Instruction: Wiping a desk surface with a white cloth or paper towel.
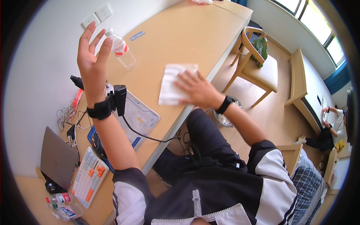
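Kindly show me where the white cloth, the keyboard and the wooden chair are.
White cloth (168, 85): head view, on its uncovered left part.
Keyboard (89, 177): head view, on its middle keys.
Wooden chair (263, 77): head view, on its seat.

The right hand (198, 87) lies flat, fingers spread, over the right part of a folded white cloth (168, 88) on the wooden desk (176, 33), near its front edge. The left hand (92, 56) is raised with its fingers apart, just beside a clear bottle (122, 50) in the picture; whether they touch cannot be told. Both wrists wear black bands. Below the left hand are a patterned mat (140, 116), a white-and-orange keyboard (89, 177) and a grey laptop (58, 159). Beyond the desk stands a chair (262, 73) with a green bag (260, 50) on it; at far right is another person (337, 127).
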Available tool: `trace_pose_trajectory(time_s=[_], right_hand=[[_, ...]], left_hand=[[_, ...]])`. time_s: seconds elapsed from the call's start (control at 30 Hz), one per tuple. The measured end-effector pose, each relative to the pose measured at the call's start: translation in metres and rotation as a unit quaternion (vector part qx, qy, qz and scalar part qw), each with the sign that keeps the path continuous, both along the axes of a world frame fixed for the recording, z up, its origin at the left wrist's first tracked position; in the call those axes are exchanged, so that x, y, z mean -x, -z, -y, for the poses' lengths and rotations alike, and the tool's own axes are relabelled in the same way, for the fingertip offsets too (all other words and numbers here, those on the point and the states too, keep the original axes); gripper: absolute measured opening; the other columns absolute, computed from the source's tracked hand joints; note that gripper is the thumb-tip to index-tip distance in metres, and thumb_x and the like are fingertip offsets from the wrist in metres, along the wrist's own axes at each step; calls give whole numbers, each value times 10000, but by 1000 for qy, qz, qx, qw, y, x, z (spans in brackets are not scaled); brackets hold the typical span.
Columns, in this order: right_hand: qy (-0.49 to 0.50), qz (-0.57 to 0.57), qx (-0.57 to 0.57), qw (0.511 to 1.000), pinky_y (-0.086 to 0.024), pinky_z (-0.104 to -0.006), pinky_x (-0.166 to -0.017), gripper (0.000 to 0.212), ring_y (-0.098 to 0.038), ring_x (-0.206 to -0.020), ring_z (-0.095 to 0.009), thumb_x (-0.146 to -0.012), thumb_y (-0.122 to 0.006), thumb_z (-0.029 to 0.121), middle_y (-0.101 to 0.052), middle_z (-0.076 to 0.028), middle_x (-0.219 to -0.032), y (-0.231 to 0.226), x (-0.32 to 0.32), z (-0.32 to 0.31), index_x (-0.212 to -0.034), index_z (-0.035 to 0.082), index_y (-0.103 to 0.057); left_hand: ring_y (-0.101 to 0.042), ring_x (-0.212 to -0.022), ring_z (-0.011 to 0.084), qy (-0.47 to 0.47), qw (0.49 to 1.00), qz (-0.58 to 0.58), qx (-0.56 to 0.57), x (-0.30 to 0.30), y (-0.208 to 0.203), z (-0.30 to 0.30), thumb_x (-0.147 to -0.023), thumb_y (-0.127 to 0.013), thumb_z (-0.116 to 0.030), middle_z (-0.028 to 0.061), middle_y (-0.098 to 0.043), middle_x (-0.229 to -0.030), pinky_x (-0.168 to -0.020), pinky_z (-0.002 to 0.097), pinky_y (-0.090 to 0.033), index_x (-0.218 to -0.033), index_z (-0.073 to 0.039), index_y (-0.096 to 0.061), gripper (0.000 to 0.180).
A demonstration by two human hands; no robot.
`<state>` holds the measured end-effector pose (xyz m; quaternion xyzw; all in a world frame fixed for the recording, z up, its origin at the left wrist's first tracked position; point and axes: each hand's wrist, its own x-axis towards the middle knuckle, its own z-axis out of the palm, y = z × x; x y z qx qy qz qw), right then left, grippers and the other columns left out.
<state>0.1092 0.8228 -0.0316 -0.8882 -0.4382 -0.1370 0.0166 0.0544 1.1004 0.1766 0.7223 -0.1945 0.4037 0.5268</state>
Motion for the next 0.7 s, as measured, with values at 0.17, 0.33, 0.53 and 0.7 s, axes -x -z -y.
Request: trace_pose_trajectory(time_s=[0.17,0.33,0.53,0.7], right_hand=[[286,-108,22,952,-157,-678,-1176,822,-155,-1532,-379,-981,-260,732,-195,-139,-1663,-24,-98,88,-1590,180,-263],[275,-147,36,949,-64,-733,-1151,884,-132,-1537,-393,-938,-319,756,-156,-144,-1674,-21,-71,54,-1594,168,-255],[86,-63,-30,994,-83,-707,-1161,868,-196,-1523,-383,-937,-321,750,-248,-177,-1641,7,9,-11,-1566,152,-343],[107,-80,-21,991,-123,-698,-1157,865,-215,-1524,-341,-935,-331,763,-247,-143,-1648,3,-36,18,-1566,172,-344]], left_hand=[[-509,-1324,294,50,998,1,-23,15,-10,25,-945,-673,-123,187,-464,-1478,-1044,382,-485,-1420,53,-462,549],[-470,-1364,306,51,991,-41,-119,18,-5,40,-952,-662,-217,150,-448,-1506,-1077,447,-430,-1468,-5,-429,605],[-453,-1384,342,111,984,-47,-130,12,-2,54,-934,-657,-333,149,-395,-1561,-1091,497,-404,-1482,-26,-420,671],[-459,-1382,362,118,985,-42,-122,14,-4,57,-946,-632,-354,168,-392,-1564,-1081,508,-419,-1470,-25,-433,651]])
